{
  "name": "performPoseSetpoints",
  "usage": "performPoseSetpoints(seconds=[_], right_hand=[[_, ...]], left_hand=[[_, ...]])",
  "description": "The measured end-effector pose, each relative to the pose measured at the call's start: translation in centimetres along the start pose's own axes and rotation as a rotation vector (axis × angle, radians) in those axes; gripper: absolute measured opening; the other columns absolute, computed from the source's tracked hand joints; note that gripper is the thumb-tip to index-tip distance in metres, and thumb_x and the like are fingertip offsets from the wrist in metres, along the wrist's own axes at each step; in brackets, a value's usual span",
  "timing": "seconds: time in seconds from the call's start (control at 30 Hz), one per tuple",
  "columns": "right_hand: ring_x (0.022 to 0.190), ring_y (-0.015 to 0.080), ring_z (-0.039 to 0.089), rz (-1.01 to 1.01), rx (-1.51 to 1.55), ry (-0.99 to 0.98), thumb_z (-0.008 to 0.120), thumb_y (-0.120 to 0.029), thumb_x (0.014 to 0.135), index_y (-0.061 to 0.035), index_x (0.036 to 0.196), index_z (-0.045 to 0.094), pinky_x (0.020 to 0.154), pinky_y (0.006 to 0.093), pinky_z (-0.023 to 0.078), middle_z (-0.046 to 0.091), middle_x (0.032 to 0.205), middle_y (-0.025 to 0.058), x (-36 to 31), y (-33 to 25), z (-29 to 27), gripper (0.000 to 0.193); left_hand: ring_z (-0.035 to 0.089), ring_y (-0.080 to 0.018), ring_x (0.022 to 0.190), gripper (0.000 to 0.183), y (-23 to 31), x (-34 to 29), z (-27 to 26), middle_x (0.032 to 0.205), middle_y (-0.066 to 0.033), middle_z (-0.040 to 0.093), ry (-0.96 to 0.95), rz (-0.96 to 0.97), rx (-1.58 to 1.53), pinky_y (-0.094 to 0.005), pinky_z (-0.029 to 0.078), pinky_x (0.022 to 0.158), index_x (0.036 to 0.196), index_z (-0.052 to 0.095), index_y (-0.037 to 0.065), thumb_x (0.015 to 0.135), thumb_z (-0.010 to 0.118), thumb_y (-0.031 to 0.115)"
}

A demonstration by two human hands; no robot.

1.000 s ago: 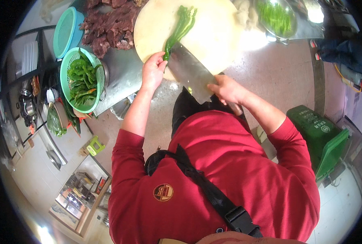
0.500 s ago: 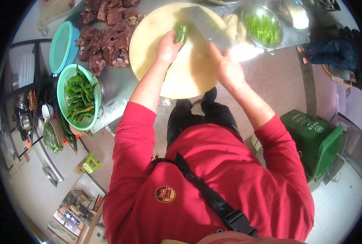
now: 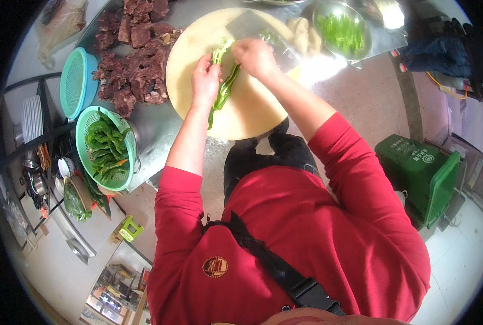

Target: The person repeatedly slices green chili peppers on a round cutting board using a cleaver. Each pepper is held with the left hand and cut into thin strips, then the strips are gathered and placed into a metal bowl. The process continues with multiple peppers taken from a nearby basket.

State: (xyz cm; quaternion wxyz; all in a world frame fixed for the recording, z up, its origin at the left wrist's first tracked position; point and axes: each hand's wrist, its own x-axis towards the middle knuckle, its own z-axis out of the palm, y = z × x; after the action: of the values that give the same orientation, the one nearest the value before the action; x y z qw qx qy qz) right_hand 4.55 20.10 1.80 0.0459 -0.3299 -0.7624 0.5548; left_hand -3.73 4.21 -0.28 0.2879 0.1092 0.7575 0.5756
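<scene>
Left hand (image 3: 205,81) closed on a split green pepper (image 3: 223,93), the person works over a round, pale cutting board (image 3: 263,108), the vegetable's light inner side showing at its far end and its darker length trailing toward the near left edge. Fingers drawn together, the right hand (image 3: 255,58) meets the pepper from the right; whether it grips it cannot be told. Just beyond, a broad-bladed cleaver (image 3: 247,24) lies on the board's far right part, its handle out of clear view. Left of the board, chunks of dark red meat (image 3: 136,70) cover the metal table (image 3: 157,127). Nearer, at the table's left edge, a mint-green basket (image 3: 123,181) holds whole green peppers (image 3: 107,147), with a blue basket (image 3: 74,81) on its far side. To the board's right sit pale, knobbly pieces (image 3: 306,35) and a metal bowl (image 3: 355,57) of green strips (image 3: 342,32). Farther right, a green bin (image 3: 412,162) stands on the floor.
</scene>
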Motion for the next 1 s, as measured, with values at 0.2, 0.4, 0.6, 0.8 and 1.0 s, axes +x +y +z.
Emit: performPoseSetpoints(seconds=[0.2, 0.4, 0.6, 0.8, 1.0], right_hand=[[0.072, 0.0194, 0.072, 0.003, 0.073, 0.103, 0.073, -0.023, 0.093, 0.0051, 0.119, 0.069, 0.07, 0.0341, 0.059, 0.074, 0.082, 0.0137, 2.3, 0.6, 1.5, 0.039], [0.076, 0.0203, 0.072, 0.147, 0.361, -0.108, 0.071, -0.023, 0.093, 0.0024, 0.105, 0.074, 0.071, 0.0344, 0.06, 0.074, 0.084, 0.0118, 2.3, 0.2, 0.4, 0.028], [0.088, 0.0383, 0.074, -0.109, -0.388, -0.067, 0.061, -0.017, 0.091, 0.0012, 0.092, 0.073, 0.082, 0.0508, 0.058, 0.074, 0.093, 0.0253, -2.4, 1.1, -3.5, 0.022], [0.096, 0.047, 0.066, -0.216, -0.852, 0.06, 0.062, -0.015, 0.092, -0.0026, 0.123, 0.065, 0.084, 0.0554, 0.055, 0.065, 0.102, 0.0308, -7.8, 5.4, -5.4, 0.034], [0.098, 0.0493, 0.064, -0.189, -0.73, 0.043, 0.064, -0.012, 0.09, -0.0048, 0.132, 0.055, 0.084, 0.056, 0.055, 0.064, 0.1, 0.0313, -8.3, 6.6, -6.0, 0.043]], left_hand=[[0.066, -0.0136, 0.096, 0.042, -0.3, -1.2, 1.1, 0.112, -0.0087, 0.071, 0.006, 0.104, 0.103, -0.0272, 0.054, 0.085, 0.138, 0.061, -0.002, 0.096, 0.064, -0.005], [0.07, -0.0239, 0.102, 0.043, -0.9, -0.4, 0.8, 0.116, -0.0153, 0.071, 0.058, 0.17, 0.139, -0.0349, 0.055, 0.091, 0.139, 0.061, 0.0, 0.096, 0.064, 0.0], [0.064, -0.0418, 0.119, 0.05, 0.6, -0.5, 2.8, 0.127, -0.0228, 0.066, 0.141, 0.287, 0.666, -0.05, 0.051, 0.104, 0.142, 0.057, 0.003, 0.094, 0.071, 0.013], [0.064, -0.043, 0.117, 0.061, -0.2, -1.5, 5.0, 0.127, -0.0245, 0.065, 0.045, 0.263, 0.934, -0.051, 0.052, 0.102, 0.149, 0.049, 0.003, 0.093, 0.074, 0.012], [0.065, -0.0397, 0.125, 0.051, -1.9, -1.2, 0.1, 0.134, -0.0241, 0.067, 0.063, 0.301, 0.752, -0.0462, 0.051, 0.106, 0.144, 0.056, 0.001, 0.096, 0.069, 0.008]])
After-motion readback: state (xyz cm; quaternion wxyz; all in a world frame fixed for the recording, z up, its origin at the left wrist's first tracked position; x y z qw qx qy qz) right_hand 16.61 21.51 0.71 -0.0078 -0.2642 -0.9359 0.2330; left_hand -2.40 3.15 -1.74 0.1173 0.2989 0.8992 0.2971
